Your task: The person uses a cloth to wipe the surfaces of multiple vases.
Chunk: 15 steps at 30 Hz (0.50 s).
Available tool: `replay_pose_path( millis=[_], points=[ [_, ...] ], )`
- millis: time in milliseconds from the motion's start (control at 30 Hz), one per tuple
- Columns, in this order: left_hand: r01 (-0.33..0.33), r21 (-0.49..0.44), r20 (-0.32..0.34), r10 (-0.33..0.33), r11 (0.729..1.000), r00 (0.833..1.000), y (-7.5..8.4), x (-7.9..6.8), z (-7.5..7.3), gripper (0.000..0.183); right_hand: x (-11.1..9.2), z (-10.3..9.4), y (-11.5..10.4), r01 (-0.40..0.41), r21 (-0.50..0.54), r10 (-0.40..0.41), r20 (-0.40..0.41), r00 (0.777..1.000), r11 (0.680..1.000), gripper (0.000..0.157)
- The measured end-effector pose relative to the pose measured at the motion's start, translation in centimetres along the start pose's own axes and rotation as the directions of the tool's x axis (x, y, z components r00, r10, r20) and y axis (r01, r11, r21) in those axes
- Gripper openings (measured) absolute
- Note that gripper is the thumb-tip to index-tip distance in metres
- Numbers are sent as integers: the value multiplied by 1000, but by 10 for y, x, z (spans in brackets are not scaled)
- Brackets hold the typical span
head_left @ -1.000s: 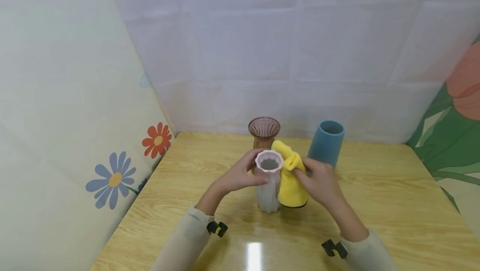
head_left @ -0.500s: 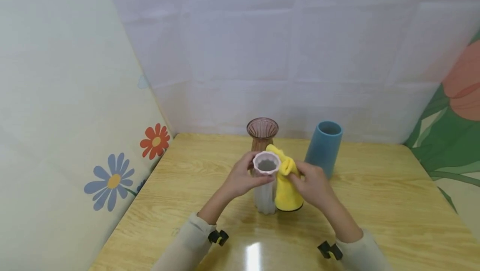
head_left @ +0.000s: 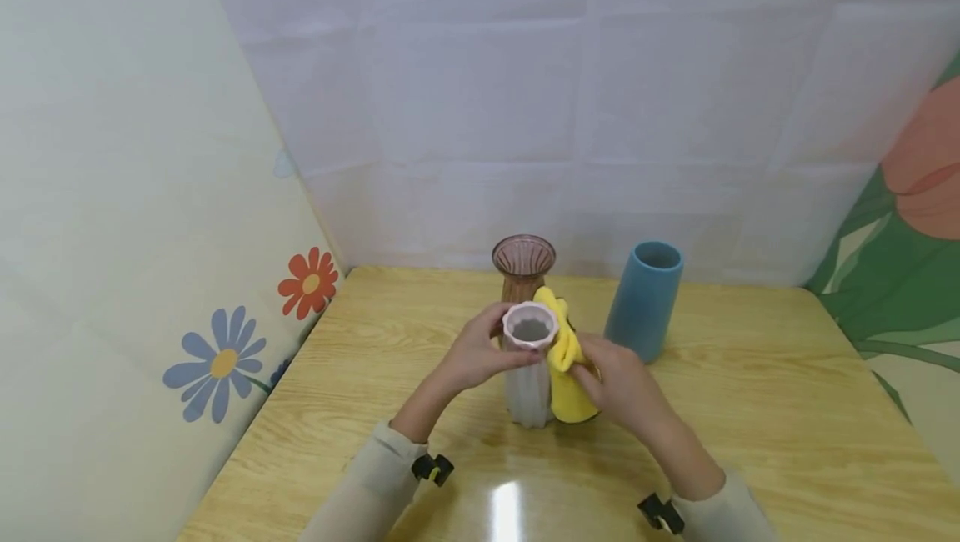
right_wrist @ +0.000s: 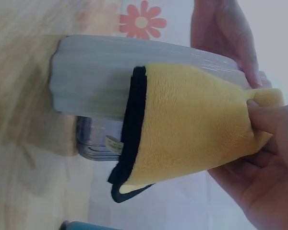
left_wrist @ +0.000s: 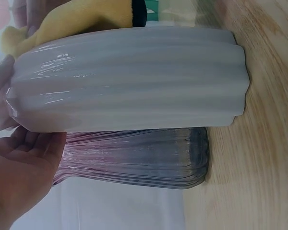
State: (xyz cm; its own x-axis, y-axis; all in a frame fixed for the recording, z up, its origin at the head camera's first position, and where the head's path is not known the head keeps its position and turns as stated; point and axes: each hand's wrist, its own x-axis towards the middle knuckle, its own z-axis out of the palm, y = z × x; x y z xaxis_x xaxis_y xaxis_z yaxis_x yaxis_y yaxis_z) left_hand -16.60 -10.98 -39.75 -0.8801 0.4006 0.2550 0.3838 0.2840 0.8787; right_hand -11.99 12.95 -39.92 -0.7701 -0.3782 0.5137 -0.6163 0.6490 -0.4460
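Observation:
A pale, ribbed vase (head_left: 529, 392) with a scalloped pinkish rim stands upright on the table. My left hand (head_left: 476, 350) grips it near the top, thumb on the front and fingers around the far side. In the left wrist view the white fluted wall (left_wrist: 129, 79) fills the middle. My right hand (head_left: 618, 379) pinches a yellow cloth (head_left: 572, 396) with dark edging against the right of the rim. The right wrist view shows the cloth (right_wrist: 192, 120) hanging down along the vase's side, thumb on top of the fold.
Close behind the pale vase stands a purplish-brown glass vase (head_left: 523, 263) with a flared mouth. A blue tapered vase (head_left: 645, 304) is at the back right. The wood-grain table (head_left: 780, 392) meets a white sheet (head_left: 465, 108) at the back.
My right hand has shifted slightly left and down, and the cloth's folded top has moved around the rim's right side. The left hand keeps its grip on the vase.

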Motion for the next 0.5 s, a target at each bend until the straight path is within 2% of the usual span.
replay_pose_path(
  millis=[100,200,333,500],
  points=[
    [10,-15,18,-10,1000,1000,0,0,-2,64,-4,4,2,57,-21,-58,-36,998,998,37],
    [25,-26,33,-25,999,999,0,1,-3,63,-9,9,6,133,-55,-138,-95,986,990,44],
    [33,-35,45,-32,999,998,-2,1,-4,64,-13,18,11,205,-103,-220,-164,962,973,45],
    [21,-63,55,-17,998,998,-4,2,-5,64,-18,26,16,246,-122,-266,-195,944,962,42]
  ],
)
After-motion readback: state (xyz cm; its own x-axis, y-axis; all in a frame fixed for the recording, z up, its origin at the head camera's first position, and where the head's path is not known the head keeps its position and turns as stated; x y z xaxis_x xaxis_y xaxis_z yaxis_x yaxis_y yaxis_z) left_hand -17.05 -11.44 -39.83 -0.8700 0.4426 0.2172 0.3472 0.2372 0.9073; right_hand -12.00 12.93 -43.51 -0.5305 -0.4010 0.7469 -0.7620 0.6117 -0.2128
